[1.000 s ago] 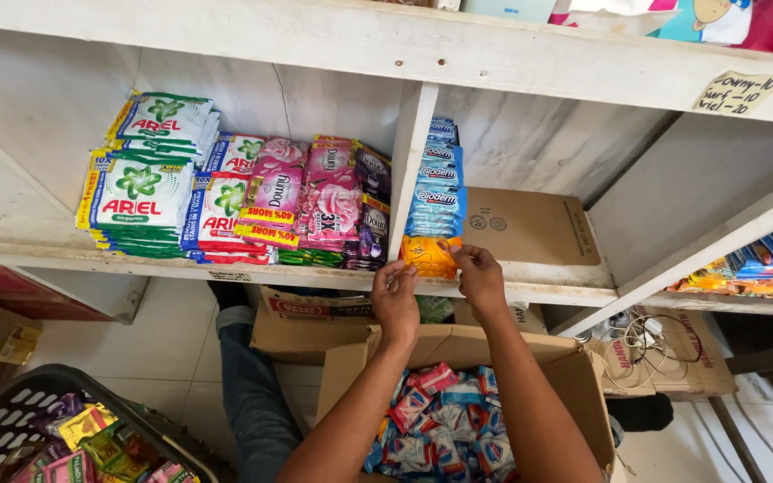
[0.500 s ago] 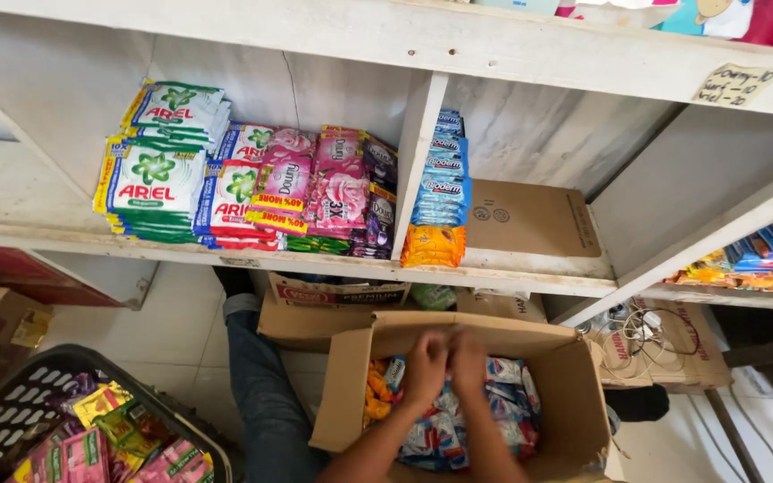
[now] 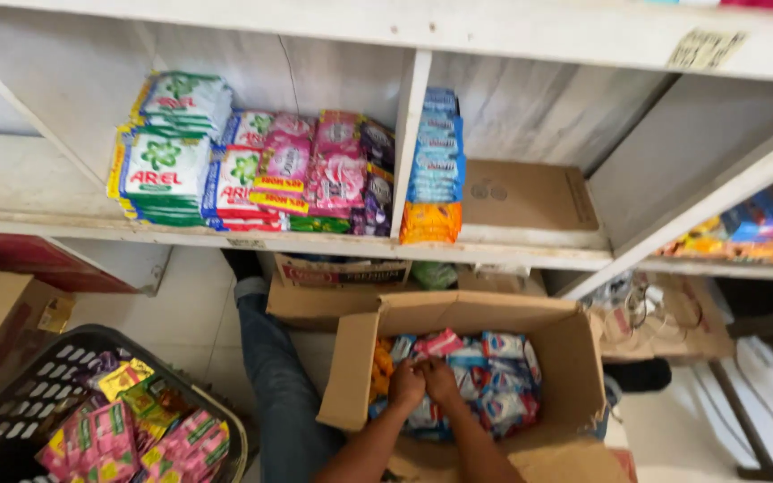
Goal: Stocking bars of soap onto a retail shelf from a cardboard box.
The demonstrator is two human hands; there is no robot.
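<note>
I am viewing a white shelf point(image 3: 494, 253) carrying upright sachet stacks point(image 3: 431, 170) for display; below, in the open cardboard box point(image 3: 574, 358), both hands are curling among loose sachets point(image 3: 503, 353) (grip uncertain): left hand point(image 3: 406, 385), right hand point(image 3: 441, 379).

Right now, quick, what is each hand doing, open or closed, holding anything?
Left hand: curled among the packets in the cardboard box; grip cannot be told.
Right hand: also curled among them; cannot be told.
</note>
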